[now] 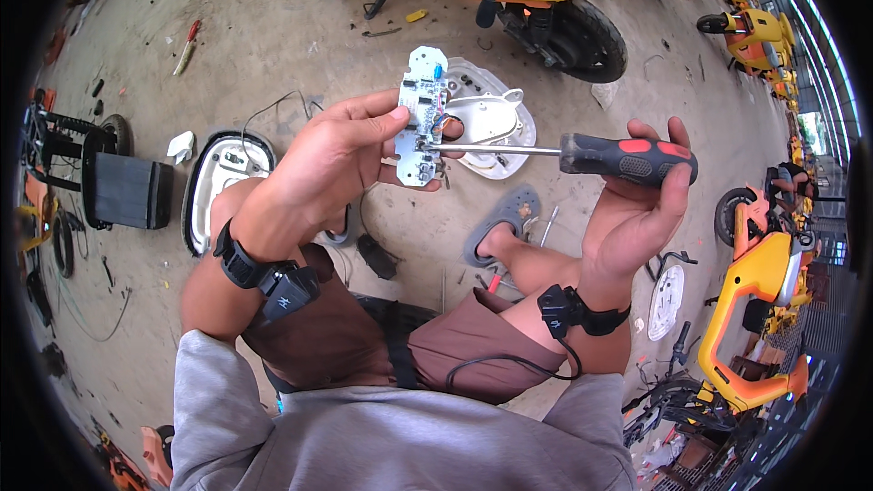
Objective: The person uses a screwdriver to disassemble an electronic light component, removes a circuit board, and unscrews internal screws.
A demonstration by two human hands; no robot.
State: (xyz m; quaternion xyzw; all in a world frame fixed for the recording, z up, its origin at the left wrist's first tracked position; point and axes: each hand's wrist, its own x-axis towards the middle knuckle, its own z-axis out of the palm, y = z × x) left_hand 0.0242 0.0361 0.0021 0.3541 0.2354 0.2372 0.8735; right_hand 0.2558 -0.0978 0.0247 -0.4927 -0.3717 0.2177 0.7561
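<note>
My left hand (350,135) pinches a pale circuit board (420,109) between thumb and fingers, holding it upright in front of me. Small components, a blue part and some thin wires sit on the board. My right hand (650,195) is wrapped round the black and red handle of a screwdriver (627,159). Its metal shaft points left, and the tip meets the lower part of the board; the exact contact spot is too small to make out. Behind the board, a white plastic housing (496,127) lies on the floor.
A white, black-rimmed shell (227,173) lies by my left knee. Yellow scooters stand ahead, one with a black wheel (582,41), and another yellow frame (746,327) is at right. A black box (132,191) stands at left. A red-handled tool (188,45) and loose parts lie on the floor.
</note>
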